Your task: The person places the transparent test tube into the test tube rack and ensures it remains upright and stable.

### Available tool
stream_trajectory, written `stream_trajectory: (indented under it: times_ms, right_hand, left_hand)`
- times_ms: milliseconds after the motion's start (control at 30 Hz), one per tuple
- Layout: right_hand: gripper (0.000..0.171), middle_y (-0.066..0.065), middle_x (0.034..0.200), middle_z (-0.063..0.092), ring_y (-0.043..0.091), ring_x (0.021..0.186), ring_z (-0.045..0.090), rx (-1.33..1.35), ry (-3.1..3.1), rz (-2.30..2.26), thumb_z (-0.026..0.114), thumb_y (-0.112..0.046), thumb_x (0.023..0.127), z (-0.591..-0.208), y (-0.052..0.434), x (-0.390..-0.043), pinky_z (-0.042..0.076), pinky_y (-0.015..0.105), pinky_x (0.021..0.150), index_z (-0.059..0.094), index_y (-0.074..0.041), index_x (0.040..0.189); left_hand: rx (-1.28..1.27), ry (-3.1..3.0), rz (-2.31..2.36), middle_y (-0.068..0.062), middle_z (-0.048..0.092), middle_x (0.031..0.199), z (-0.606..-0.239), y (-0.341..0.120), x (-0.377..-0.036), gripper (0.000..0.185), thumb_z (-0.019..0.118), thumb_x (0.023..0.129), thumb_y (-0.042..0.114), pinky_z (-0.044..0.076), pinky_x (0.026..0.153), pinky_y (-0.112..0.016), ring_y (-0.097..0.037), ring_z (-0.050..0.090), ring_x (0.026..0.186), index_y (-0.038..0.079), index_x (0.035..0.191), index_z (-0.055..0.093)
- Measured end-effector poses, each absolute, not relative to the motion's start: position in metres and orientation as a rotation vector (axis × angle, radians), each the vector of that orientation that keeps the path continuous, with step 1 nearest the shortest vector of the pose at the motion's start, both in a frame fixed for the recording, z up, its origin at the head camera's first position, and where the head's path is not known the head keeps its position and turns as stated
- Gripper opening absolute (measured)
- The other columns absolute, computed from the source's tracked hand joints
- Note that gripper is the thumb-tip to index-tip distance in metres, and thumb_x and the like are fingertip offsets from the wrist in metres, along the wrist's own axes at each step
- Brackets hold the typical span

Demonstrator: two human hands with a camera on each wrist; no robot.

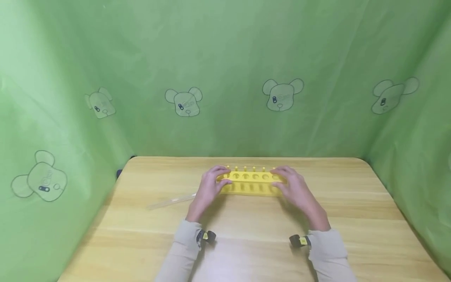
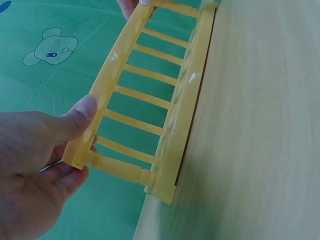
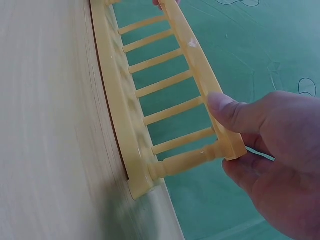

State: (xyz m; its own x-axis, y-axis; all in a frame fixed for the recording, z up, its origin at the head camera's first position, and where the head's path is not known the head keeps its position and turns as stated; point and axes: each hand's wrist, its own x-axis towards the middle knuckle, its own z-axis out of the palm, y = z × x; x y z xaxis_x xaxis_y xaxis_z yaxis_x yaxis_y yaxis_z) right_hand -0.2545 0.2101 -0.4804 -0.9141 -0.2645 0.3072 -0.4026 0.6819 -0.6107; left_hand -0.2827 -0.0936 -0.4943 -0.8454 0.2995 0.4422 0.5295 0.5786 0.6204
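Observation:
A yellow plastic test tube rack (image 1: 250, 177) stands upright toward the back of the table, with a row of round holes in its top plate and pegs behind them. My left hand (image 1: 210, 185) grips the left end of that top plate, thumb (image 2: 84, 111) on the near edge and fingers curled behind. At the opposite end my right hand (image 1: 296, 187) holds the plate the same way, its thumb (image 3: 223, 107) on the near side. The rack's base lies close along the tabletop in both wrist views. A clear glass tube (image 1: 172, 201) lies on the table left of the rack, its right end hidden behind my left hand.
The wood-grain table (image 1: 246, 243) has rounded back corners. A green curtain (image 1: 229, 129) printed with bear heads hangs behind it and on both sides. A small dark object (image 1: 119, 172) shows at the table's back left edge.

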Motion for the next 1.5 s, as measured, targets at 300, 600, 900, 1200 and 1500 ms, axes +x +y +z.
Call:
stream_trajectory:
  times_ms: [300, 600, 900, 1200, 1500]
  right_hand:
    - [0.044, 0.026, 0.137, 0.056, 0.048, 0.128, 0.05, 0.54, -2.714, 1.06, 0.074, -0.005, 0.092, -0.481, 0.208, -0.254, 0.04, 0.065, 0.112, 0.062, 0.002, 0.134]
    - [0.044, 0.025, 0.138, 0.056, 0.046, 0.129, 0.05, 0.535, -2.722, 1.068, 0.074, -0.007, 0.093, -0.487, 0.204, -0.259, 0.041, 0.063, 0.112, 0.062, 0.001, 0.135]
    - [0.044, 0.025, 0.138, 0.056, 0.047, 0.129, 0.05, 0.548, -2.721, 1.058, 0.074, -0.005, 0.093, -0.487, 0.206, -0.26, 0.04, 0.064, 0.112, 0.062, 0.001, 0.135]
    - [0.044, 0.027, 0.136, 0.057, 0.049, 0.126, 0.052, 0.556, -2.672, 1.04, 0.075, -0.005, 0.092, -0.486, 0.21, -0.258, 0.042, 0.066, 0.109, 0.063, 0.002, 0.134]
    - [0.043, 0.026, 0.134, 0.058, 0.048, 0.125, 0.052, 0.562, -2.659, 1.055, 0.075, -0.004, 0.091, -0.487, 0.206, -0.259, 0.043, 0.066, 0.108, 0.064, 0.003, 0.132]
  left_hand:
    - [-0.667, -2.534, -1.159, -0.017, 0.069, 0.123, -0.495, -0.094, -0.281, 0.04, 0.083, 0.083, 0.01, 0.052, 0.107, -0.039, -0.031, 0.066, 0.116, -0.002, 0.12, 0.072]
    - [-0.648, -2.518, -1.137, -0.015, 0.07, 0.121, -0.497, -0.099, -0.279, 0.04, 0.083, 0.083, 0.012, 0.052, 0.107, -0.038, -0.029, 0.066, 0.115, -0.002, 0.118, 0.073]
    - [-0.644, -2.531, -1.157, -0.014, 0.07, 0.124, -0.494, -0.099, -0.278, 0.04, 0.083, 0.084, 0.012, 0.05, 0.109, -0.038, -0.029, 0.065, 0.118, -0.002, 0.12, 0.072]
    - [-0.635, -2.576, -1.11, -0.014, 0.067, 0.129, -0.487, -0.112, -0.282, 0.043, 0.082, 0.086, 0.013, 0.048, 0.111, -0.04, -0.03, 0.063, 0.122, 0.0, 0.124, 0.07]
    - [-0.627, -2.629, -1.132, -0.02, 0.067, 0.128, -0.488, -0.142, -0.283, 0.043, 0.082, 0.086, 0.012, 0.047, 0.112, -0.047, -0.036, 0.062, 0.122, -0.001, 0.124, 0.069]
